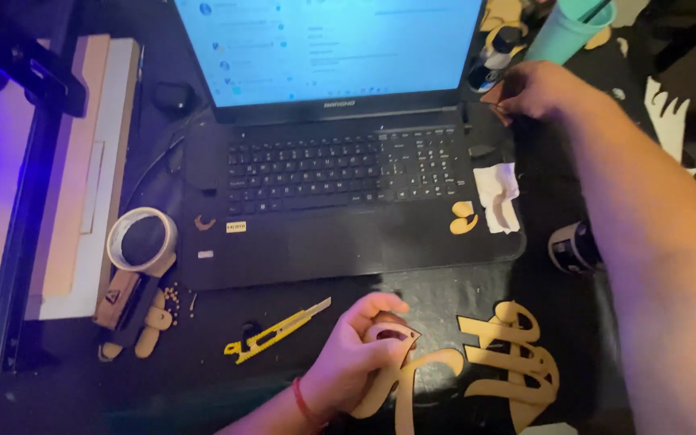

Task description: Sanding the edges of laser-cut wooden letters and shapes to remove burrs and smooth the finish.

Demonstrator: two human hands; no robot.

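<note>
1. So, the left hand (346,362) is down at the near edge of the dark worktop (227,387), fingers curled in a closed grip around the top end of a tan wooden cut-out piece (403,379). The piece runs from the hand toward the bottom of the view, partly resting on the worktop
2. Just to its right lies a bigger lettering cut-out (517,362) of the same tan wood, flat and untouched, so as far as I can judge one piece is in hand and that one isn't being handled yet
3. The right hand (537,90) is stretched way out past the laptop (340,161), up by a small dark bottle (495,55) and a teal cup (567,28). It looks pinched on a small brownish bit at the fingertips, but it's dim there and I can't tell what it is
4. A yellow utility knife (277,330) sits on the worktop just left of the left hand, not touched
5. Further left there's a roll of tape (142,240) with some small wooden offcuts (148,334) beside it
6. Two small tan scraps (464,217) and a crumpled white tissue (496,197) sit on the laptop's right corner
</note>
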